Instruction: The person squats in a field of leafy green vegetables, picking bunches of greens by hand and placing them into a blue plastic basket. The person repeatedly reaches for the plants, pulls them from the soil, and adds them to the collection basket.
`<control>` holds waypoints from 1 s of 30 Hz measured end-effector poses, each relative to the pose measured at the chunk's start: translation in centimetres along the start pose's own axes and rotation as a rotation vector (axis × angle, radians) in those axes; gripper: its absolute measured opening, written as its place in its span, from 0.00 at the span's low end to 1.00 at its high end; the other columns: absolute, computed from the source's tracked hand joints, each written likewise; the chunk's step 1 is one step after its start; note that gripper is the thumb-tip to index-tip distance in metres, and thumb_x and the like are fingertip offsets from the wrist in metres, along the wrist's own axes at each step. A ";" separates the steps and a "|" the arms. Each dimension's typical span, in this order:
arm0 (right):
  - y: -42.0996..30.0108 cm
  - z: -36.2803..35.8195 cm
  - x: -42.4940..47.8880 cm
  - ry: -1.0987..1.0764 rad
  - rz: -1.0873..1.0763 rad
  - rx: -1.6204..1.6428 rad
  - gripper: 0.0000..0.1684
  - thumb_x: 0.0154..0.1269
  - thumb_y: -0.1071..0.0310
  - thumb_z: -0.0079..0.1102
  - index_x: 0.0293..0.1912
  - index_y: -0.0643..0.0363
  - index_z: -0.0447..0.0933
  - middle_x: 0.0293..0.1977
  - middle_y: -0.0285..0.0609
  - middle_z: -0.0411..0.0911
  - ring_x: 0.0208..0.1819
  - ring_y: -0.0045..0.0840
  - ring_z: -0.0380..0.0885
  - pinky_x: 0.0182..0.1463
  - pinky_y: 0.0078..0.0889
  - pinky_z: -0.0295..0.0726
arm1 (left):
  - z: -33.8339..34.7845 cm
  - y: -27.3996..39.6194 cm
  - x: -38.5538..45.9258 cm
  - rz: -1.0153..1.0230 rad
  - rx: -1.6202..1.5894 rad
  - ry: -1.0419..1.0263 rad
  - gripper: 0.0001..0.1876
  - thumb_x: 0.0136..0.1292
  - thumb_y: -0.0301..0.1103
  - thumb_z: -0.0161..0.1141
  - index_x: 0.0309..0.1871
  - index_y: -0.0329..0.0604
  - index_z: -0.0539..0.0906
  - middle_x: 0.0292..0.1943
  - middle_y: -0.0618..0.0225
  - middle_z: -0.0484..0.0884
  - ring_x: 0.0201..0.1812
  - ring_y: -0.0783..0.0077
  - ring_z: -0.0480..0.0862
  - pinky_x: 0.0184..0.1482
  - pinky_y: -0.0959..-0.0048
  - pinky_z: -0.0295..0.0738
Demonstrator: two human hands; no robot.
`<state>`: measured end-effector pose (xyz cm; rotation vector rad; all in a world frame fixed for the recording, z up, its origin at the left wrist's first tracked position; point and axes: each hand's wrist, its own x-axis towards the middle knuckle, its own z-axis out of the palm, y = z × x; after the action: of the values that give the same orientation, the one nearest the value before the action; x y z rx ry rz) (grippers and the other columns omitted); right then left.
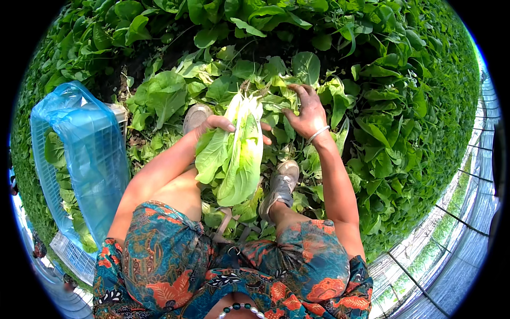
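Observation:
My left hand [218, 127] is closed around a bunch of leafy greens [244, 155] with pale stems. Its root ends point away from me, and the broad leaves hang towards my lap. To the right, my right hand [307, 113] has its thumb and fingers apart, close to the loose leaves [306, 67] on the ground. Nothing shows between those fingers, though the fingertips partly overlap the foliage. A pale bangle circles the right wrist. Picked leaves and plants [161, 93] lie between and beyond my shoes.
A plastic crate [117, 113] lined with a blue plastic bag [93, 147] stands at the left, with greens inside. Another white crate [73, 255] sits behind it. Dense growing greens [398, 131] spread ahead and on both sides. A greenhouse-like covered frame [422, 279] curves along the right.

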<state>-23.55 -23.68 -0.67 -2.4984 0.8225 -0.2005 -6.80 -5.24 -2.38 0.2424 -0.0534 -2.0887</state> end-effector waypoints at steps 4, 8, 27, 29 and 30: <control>-1.6 0.3 -2.3 -0.467 0.159 1.068 0.23 0.57 0.69 0.66 0.52 0.64 0.73 0.41 0.33 0.76 0.39 0.14 0.74 0.46 0.20 0.76 | 0.6 -0.1 -0.4 0.094 -0.037 0.304 0.39 0.45 0.31 0.56 0.66 0.30 0.63 0.54 0.44 0.77 0.52 0.49 0.81 0.60 0.54 0.75; -2.7 0.2 -2.5 -0.406 0.170 0.952 0.25 0.55 0.69 0.67 0.52 0.64 0.73 0.41 0.33 0.74 0.39 0.12 0.71 0.43 0.16 0.73 | 0.9 -0.1 -0.3 0.108 -0.008 0.302 0.38 0.44 0.30 0.56 0.65 0.30 0.65 0.53 0.44 0.78 0.52 0.50 0.82 0.60 0.55 0.75; -4.2 -0.4 -1.9 -0.349 0.152 0.660 0.25 0.54 0.62 0.71 0.44 0.65 0.70 0.28 0.41 0.75 0.29 0.20 0.74 0.35 0.25 0.75 | -0.3 -0.3 -0.5 0.050 0.034 0.351 0.43 0.42 0.30 0.56 0.69 0.32 0.60 0.56 0.41 0.76 0.54 0.47 0.80 0.62 0.53 0.73; -4.3 0.2 -1.9 -0.368 0.253 0.899 0.23 0.53 0.65 0.71 0.43 0.65 0.70 0.27 0.35 0.72 0.28 0.15 0.69 0.34 0.18 0.72 | -0.2 -0.3 -0.9 0.024 -0.014 0.343 0.42 0.43 0.28 0.55 0.68 0.32 0.61 0.55 0.41 0.77 0.53 0.46 0.81 0.61 0.52 0.74; -4.2 0.2 -1.9 -0.364 0.288 1.006 0.22 0.53 0.67 0.70 0.43 0.65 0.70 0.27 0.34 0.71 0.28 0.14 0.68 0.33 0.18 0.71 | -0.1 -0.2 -1.1 0.025 -0.028 0.333 0.41 0.43 0.28 0.55 0.68 0.32 0.62 0.55 0.41 0.77 0.53 0.47 0.81 0.61 0.52 0.74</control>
<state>-22.87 -19.54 1.32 -1.4021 0.6742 -0.0313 -6.46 -4.19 -2.34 0.5651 0.1722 -1.9975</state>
